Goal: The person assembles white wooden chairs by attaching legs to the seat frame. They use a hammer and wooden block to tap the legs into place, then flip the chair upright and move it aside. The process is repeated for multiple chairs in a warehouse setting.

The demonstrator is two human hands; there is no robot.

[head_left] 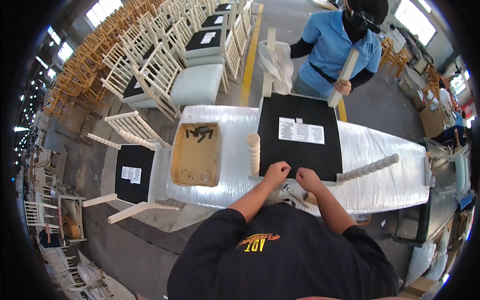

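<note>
An upturned chair with a black fabric underside (300, 158) lies on the wrapped table in front of me, its pale legs pointing up. At the seat's near edge my left hand (277, 173) is closed, fingers curled against the black fabric. Close beside it, my right hand (308, 179) is likewise closed at the same edge. Anything pinched in the fingers is too small or hidden to make out. A hammer (296, 195) lies on the table just below my hands. White printed labels (301, 131) are stuck on the fabric.
Across the table a co-worker (332, 52) grips a chair leg and has a white cloth (276, 67) at the other. Left of the chair sits a cardboard tray (195, 169) with small black pieces. Another upturned chair (135, 172) stands left; stacked chairs (200, 40) fill the back left.
</note>
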